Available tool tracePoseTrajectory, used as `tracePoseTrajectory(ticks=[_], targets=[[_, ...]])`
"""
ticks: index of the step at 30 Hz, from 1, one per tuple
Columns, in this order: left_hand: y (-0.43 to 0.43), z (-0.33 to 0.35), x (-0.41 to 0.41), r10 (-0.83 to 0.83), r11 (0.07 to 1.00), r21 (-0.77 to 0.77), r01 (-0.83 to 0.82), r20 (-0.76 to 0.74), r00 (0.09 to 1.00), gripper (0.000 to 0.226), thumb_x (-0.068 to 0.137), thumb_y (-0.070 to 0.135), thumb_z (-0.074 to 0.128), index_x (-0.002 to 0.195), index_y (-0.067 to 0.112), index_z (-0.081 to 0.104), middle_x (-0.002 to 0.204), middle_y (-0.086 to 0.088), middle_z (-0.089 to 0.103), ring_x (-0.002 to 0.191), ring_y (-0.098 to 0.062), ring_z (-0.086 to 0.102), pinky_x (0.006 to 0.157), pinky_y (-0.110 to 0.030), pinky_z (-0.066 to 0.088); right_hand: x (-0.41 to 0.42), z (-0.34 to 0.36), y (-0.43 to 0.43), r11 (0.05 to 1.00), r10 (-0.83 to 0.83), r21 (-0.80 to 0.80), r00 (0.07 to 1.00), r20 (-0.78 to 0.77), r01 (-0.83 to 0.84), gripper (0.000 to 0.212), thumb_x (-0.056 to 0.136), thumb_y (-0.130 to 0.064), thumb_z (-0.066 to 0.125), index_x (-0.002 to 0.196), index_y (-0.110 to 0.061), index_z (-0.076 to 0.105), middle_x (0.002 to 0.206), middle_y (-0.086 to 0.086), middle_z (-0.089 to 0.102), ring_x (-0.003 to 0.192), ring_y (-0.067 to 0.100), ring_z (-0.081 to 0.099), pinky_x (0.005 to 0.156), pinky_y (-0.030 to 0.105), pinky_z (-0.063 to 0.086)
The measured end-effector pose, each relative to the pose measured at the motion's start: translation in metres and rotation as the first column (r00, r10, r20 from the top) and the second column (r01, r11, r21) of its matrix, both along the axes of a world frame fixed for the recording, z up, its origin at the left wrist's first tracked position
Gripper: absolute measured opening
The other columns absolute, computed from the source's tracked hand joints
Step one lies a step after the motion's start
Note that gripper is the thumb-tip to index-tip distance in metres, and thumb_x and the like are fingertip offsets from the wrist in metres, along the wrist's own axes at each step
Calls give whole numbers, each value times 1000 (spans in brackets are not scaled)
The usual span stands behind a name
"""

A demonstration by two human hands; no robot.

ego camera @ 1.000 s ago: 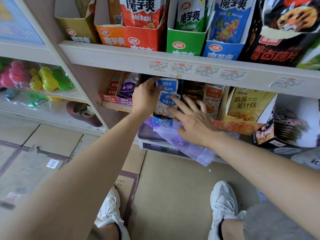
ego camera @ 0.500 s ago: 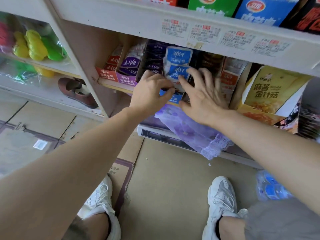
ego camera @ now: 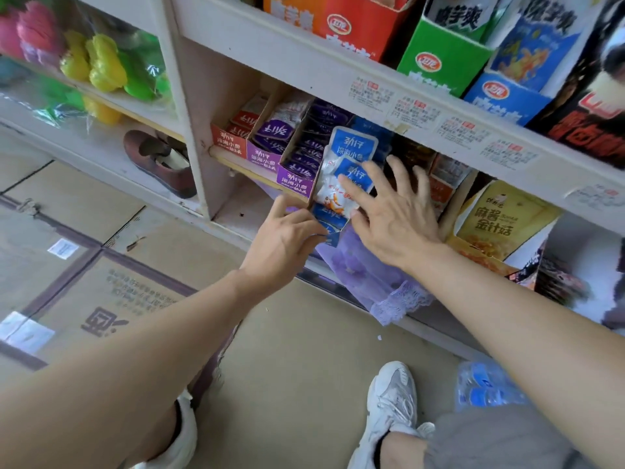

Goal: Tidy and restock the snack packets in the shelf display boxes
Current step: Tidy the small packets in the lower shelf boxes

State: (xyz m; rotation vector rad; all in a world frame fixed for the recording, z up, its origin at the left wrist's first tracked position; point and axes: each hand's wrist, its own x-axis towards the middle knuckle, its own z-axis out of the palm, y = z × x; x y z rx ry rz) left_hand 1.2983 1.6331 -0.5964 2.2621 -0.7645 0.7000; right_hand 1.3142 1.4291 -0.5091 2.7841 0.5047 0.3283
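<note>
**Two hands at a blue snack box on a low shop shelf**

A person's left hand (ego camera: 287, 238) pinches the front corner of a blue display box (ego camera: 323, 213) between the thumb and curled fingers. The right hand (ego camera: 395, 225) is spread wide with straight fingers, and its index fingertip touches the blue snack packets (ego camera: 353, 147) standing upright in that box. The packets are small white pouches with blue label panels and white Chinese lettering; one shows an orange picture lower down.

The box sits on the lower shelf, and its front reaches further forward and lower than the purple display box (ego camera: 296, 184) touching its left side. That box is packed with purple packets. To the right are darker packets, blurred behind the right hand.

The upper shelf board (ego camera: 304, 59), lined with price labels, sits close above the packet tops and leaves little room there. A purple lace cloth (ego camera: 372, 275) hangs below the box. In front of the shelf lies flattened cardboard (ego camera: 135, 292) on the floor.
</note>
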Motion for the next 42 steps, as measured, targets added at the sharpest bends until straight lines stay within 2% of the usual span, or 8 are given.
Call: tracePoseTrajectory(ticks=[5,8,12,15,21,26,31,42], targets=[[-1,5,-1,32,998,-45,-35,-71,997,7,90,20,75,89,14,78,91,2,70,103,-27,53,90,-39,48,9,4,0,977,12,215,995,-94,9,48,96,-43,51,144,-37,47,160,1,28,147,35,22,108,59,29],[-13,12,-3,124,914,-324,-243,-347,930,20,85,28,76,101,18,72,105,2,53,102,-22,53,89,-33,47,6,-7,-1,897,112,437,990,-82,-65,40,95,-27,61,135,-28,61,155,2,37,142,31,33,104,53,37],[-23,21,0,-164,606,-489,-628,-848,503,49,85,33,80,124,21,53,123,-5,52,105,-21,63,87,-36,57,-1,-25,0,713,108,697,994,5,-81,36,84,-7,73,119,-15,73,129,4,56,118,22,55,99,47,47],[-25,22,3,-517,462,-571,-678,-795,317,40,95,24,72,132,17,57,120,-13,68,93,-23,69,78,-34,63,-3,-23,9,575,1,817,998,65,-54,26,75,-5,82,98,-10,72,111,0,53,100,10,55,93,29,49],[-18,25,-6,-541,427,-607,-671,-766,349,27,97,16,64,124,17,65,114,-13,73,81,-17,72,81,-34,62,-2,-19,27,351,-191,934,982,-6,74,72,66,-27,89,126,-12,52,128,1,54,114,14,55,99,33,46],[-9,26,-22,-584,403,-639,-655,-731,353,21,96,10,64,116,11,67,100,-12,74,81,-22,70,81,-36,60,-4,-21,34,391,-103,903,984,-147,176,102,61,-61,73,148,-18,43,157,-1,34,143,16,34,115,36,31],[0,35,-34,-516,426,-601,-676,-775,364,20,93,7,63,112,10,71,94,-10,73,68,-17,65,75,-32,62,-5,-19,26,477,-72,874,995,-66,92,70,60,-53,78,121,-20,66,125,-8,49,118,16,50,101,31,42],[-2,84,-60,-508,402,-529,-747,-808,299,32,82,18,63,113,13,59,108,-17,74,97,-32,73,91,-50,60,-20,1,40,150,-93,959,969,-227,239,37,79,-23,83,111,-19,64,119,-4,46,97,-10,51,77,-1,39]])
